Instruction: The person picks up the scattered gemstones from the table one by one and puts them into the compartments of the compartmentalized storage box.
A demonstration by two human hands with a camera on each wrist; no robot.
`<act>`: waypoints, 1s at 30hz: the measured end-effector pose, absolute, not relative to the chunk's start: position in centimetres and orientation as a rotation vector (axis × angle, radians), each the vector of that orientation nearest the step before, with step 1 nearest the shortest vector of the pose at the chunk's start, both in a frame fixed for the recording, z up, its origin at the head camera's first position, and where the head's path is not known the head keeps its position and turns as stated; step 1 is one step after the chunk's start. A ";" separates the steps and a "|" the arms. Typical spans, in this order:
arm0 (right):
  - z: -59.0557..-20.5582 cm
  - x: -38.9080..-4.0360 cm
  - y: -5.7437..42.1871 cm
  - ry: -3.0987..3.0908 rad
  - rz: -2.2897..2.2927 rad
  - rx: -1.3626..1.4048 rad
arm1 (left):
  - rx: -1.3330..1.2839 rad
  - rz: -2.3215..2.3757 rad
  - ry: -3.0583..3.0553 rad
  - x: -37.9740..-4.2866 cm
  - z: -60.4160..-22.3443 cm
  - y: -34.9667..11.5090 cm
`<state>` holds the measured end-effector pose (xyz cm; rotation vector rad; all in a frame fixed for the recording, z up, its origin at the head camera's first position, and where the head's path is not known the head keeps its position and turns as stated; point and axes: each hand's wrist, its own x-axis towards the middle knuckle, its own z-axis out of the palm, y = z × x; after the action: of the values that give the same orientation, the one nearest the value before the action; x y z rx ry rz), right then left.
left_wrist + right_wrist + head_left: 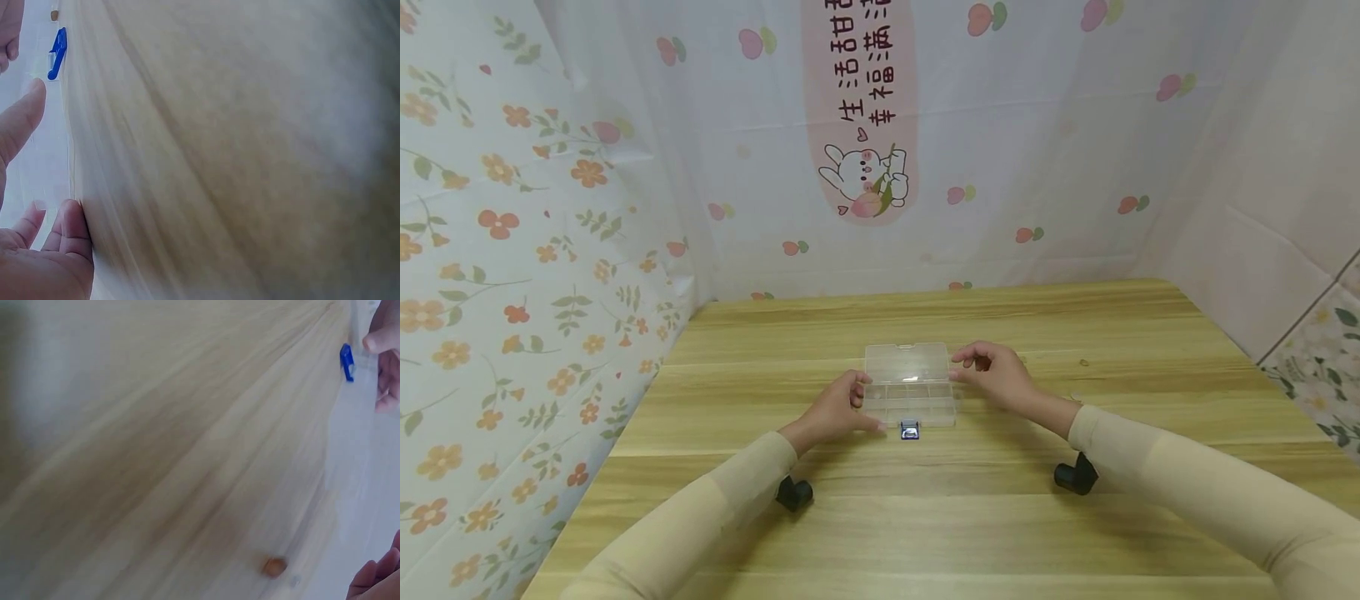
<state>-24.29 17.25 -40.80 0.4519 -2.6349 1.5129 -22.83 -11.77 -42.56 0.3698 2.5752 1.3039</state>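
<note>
A clear plastic compartment box lies on the table with its lid tipped back, away from the person. At its front edge is a blue latch, also visible in the left wrist view. My left hand holds the box's left side, thumb by the front corner and fingers farther back. Beside the lid's right edge is my right hand, its fingers loosely bent and fingertips close to the edge; whether they touch it I cannot tell. The right wrist view shows only part of this hand.
Small amber pieces lie on the wooden table right of the box, one being a brown-orange piece. Black wrist mounts hang beneath the left and right sleeves. A patterned curtain stands behind the table.
</note>
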 end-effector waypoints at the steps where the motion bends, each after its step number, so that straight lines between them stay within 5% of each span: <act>1: -40.9 -24.3 17.7 -2.635 1.520 0.445 | 0.366 1.305 2.574 -22.8 -42.5 -11.8; 30: -40.9 -25.0 29.4 -2.671 1.342 0.214 | 0.401 1.309 2.574 -22.8 -42.6 -11.8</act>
<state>-25.00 29.36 -40.88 0.2137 -2.6712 1.3420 -22.79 -11.76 -42.60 0.4007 2.5738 1.3087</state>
